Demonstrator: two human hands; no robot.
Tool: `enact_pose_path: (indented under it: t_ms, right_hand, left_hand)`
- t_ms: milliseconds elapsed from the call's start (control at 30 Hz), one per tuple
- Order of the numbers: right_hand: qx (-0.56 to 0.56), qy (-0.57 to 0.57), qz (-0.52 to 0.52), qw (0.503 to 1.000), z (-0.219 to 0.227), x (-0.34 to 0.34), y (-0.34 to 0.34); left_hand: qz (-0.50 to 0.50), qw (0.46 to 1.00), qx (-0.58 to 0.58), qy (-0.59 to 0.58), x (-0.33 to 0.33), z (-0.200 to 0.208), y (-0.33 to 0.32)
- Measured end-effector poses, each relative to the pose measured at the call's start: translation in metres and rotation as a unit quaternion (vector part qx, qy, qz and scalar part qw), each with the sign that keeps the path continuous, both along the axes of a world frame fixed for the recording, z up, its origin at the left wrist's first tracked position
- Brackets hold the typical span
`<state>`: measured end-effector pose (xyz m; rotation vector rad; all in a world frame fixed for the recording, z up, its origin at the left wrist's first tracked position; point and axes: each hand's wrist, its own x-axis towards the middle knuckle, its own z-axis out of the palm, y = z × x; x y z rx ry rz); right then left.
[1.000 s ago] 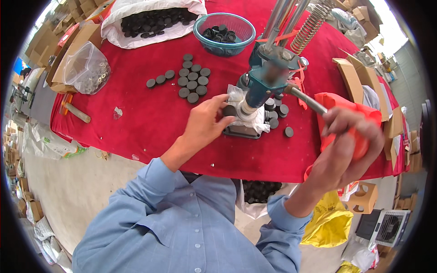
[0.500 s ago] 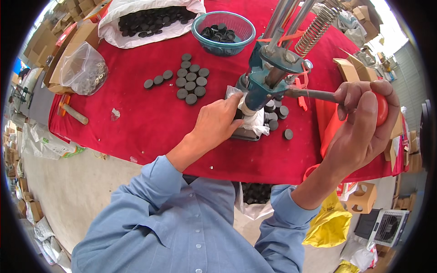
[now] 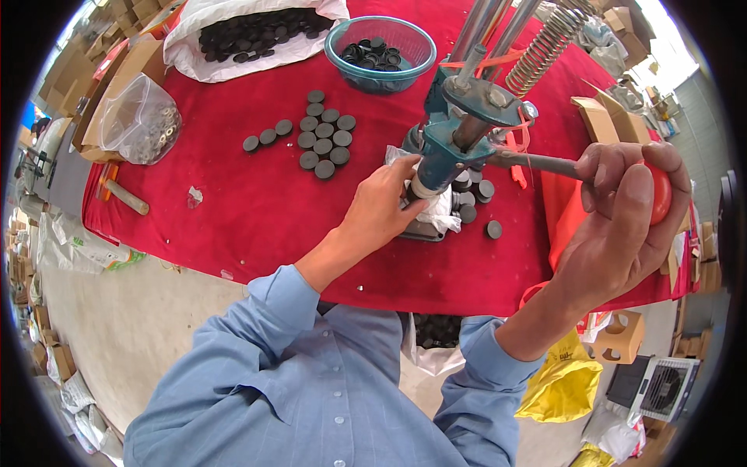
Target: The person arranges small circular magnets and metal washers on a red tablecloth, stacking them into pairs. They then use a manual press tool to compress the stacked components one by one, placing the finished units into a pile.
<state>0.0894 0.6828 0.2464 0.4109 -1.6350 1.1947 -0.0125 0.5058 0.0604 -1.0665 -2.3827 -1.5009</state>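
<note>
A green hand press [image 3: 459,140] with steel columns and a coil spring stands on the red-covered table. My right hand [image 3: 622,210] is wrapped round the red ball knob [image 3: 660,191] of its lever [image 3: 545,163], which sticks out to the right. My left hand [image 3: 373,206] reaches under the press, thumb and fingers curled close to the pale ram tip [image 3: 424,188]. What they pinch is mostly hidden; only something dark shows there. White plastic [image 3: 443,212] lies over the press base [image 3: 424,230]. Several black round caps [image 3: 484,191] are heaped just right of it.
Left of the press, several black caps [image 3: 323,145] lie grouped on the red cloth [image 3: 233,202]. Behind are a teal basket [image 3: 334,62] and a white sack [image 3: 187,54] of black caps. A hammer [image 3: 126,197] and a clear bag of rings [image 3: 128,132] lie at far left.
My left hand has shifted slightly right and its fingers have moved in closer under the ram. My right hand stays on the knob, with the lever only slightly lower.
</note>
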Motion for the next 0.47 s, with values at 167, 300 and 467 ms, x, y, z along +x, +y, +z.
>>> enact_pose_path:
  t_ms: [167,300,467]
  right_hand:
    - [0.001,-0.008,-0.022,1.000,-0.002,0.001,-0.003]
    - [-0.020,0.018,-0.054,0.998,-0.015,0.010,-0.011]
    - [0.049,0.019,-0.062,0.997,-0.057,0.042,-0.023]
  left_hand:
    - [0.010,0.999,0.025,-0.019,0.001,-0.006,0.004]
    - [-0.002,0.998,0.032,-0.048,0.001,-0.003,0.000]
    - [-0.017,0.993,0.071,-0.092,-0.004,-0.004,-0.026]
